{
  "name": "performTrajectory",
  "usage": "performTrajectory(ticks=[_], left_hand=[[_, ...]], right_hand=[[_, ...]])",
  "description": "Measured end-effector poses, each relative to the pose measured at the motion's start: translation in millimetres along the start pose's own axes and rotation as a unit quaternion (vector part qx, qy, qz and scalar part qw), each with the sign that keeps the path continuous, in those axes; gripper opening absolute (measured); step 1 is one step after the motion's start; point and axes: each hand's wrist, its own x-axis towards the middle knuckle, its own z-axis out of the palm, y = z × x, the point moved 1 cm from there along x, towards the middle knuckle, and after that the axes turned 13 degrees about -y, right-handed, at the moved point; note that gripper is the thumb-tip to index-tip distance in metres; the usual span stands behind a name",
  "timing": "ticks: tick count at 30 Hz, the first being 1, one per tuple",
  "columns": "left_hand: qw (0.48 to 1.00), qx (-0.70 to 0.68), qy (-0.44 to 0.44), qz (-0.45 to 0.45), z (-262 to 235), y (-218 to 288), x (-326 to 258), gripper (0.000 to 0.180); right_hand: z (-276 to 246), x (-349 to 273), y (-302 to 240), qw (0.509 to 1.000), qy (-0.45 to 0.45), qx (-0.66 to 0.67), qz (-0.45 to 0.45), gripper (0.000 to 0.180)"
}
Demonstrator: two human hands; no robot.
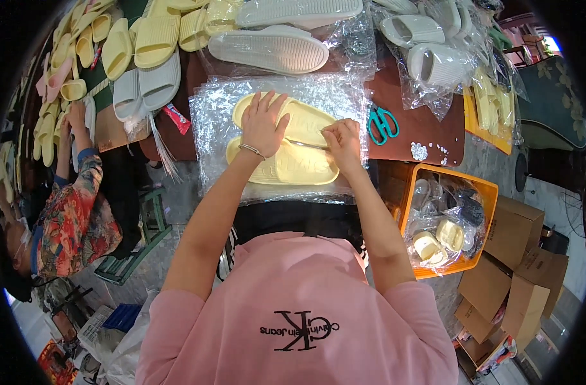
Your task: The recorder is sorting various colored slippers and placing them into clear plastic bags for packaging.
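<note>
A pair of pale yellow slippers lies side by side on a stack of clear plastic bags (209, 115) in front of me. My left hand (264, 128) rests over the straps, fingers spread, across the far slipper (309, 120) and part of the near slipper (302, 168). At the right end of the pair, my right hand (343, 142) is closed in a pinch by the slippers' inner edges. Whatever its fingertips hold is too small to make out. Teal-handled scissors (383, 124) lie just right of the bags.
Bagged white slippers (267, 50) lie beyond the stack, and loose yellow slippers (157, 38) cover the far left. An orange crate (410, 208) holding bagged slippers stands right of me, beside cardboard boxes (511, 237). Another person (75, 212) works at left near a green stool (136, 250).
</note>
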Motion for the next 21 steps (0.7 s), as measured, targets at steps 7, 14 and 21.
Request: performTrajectory(ticks=[7,14,21], left_hand=[[1.0,-0.006,-0.005,-0.004,-0.1,-1.9,-1.2,0.045],[1.0,-0.009,0.014,0.008,0.6,-1.2,-0.1,0.045],[0.999,-0.026,0.018,0.026,1.7,-10.3,4.1,0.046]], right_hand=[[-54.4,-22.7,15.4,0.987,0.159,-0.029,0.019,0.005],[-153.6,-74.9,145.8,0.927,0.257,-0.162,0.22,0.021],[-153.6,-89.7,186.1,0.929,0.243,-0.059,0.271,0.025]])
